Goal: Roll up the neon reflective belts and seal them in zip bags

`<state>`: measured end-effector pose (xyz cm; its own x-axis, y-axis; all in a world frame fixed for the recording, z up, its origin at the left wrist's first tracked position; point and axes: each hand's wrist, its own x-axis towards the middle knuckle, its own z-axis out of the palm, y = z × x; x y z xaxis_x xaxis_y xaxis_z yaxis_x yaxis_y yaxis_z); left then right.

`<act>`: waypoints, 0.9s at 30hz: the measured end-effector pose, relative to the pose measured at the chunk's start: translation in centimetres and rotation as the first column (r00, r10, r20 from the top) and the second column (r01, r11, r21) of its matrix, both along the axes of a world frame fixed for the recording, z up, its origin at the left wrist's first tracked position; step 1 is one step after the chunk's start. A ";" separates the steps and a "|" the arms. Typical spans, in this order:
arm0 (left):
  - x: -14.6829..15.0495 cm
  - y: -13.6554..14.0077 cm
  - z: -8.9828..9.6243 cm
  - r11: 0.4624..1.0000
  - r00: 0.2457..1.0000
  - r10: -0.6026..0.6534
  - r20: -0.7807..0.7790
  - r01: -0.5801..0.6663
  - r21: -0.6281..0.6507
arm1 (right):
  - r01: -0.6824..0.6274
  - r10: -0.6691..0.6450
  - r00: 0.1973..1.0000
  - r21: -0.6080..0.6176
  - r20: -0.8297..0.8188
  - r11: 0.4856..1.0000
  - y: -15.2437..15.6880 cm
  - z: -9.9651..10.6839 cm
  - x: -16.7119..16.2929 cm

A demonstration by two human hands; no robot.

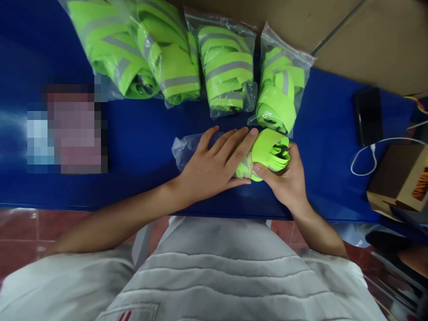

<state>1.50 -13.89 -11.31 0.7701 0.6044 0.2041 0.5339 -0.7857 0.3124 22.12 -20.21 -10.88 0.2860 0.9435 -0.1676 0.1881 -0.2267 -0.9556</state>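
Observation:
A rolled neon-green reflective strap (pixel 270 149) sits partly inside a clear plastic bag (pixel 187 147) near the table's front edge. Its right end, with layered folds and some dark material, sticks out of the bag's mouth. My left hand (pixel 214 167) wraps over the bag and the roll's covered part, fingers on top and thumb along the near side. Gripped in my right hand (pixel 290 178) is the roll's exposed end, thumb in front and the other fingers behind, mostly hidden. The bag's left end lies crumpled beyond my left hand.
Several bagged neon-green straps (pixel 229 67) with grey bands lie along the back of the blue table (pixel 143 133). Cardboard (pixel 374 40) stands behind them. To the right are a black phone (pixel 368 116), a white cable (pixel 354 162) and a cardboard box (pixel 396 178). A pixelated patch covers something at left.

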 end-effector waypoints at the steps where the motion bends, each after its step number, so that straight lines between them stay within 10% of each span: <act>1: 0.1 -0.1 -0.2 1.000 1.000 0.016 0.001 -0.016 0.003 | -0.001 0.001 1.000 -0.001 -0.003 1.000 0.0 0.0 -0.1; 14: 0.7 -0.7 -0.9 0.999 0.995 0.042 0.088 -0.041 -0.011 | 0.111 -0.110 0.932 -0.017 -0.347 0.994 1.0 -0.7 -1.0; 27: 0.1 0.5 -0.6 0.997 0.997 -0.003 0.071 0.009 -0.075 | -0.100 0.099 0.994 0.016 0.054 0.995 0.7 0.4 1.6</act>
<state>1.56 -13.42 -11.90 0.7589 0.6156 0.2123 0.5038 -0.7616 0.4075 23.76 -19.53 -10.46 0.1987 0.9705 -0.1368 0.2594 -0.1867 -0.9475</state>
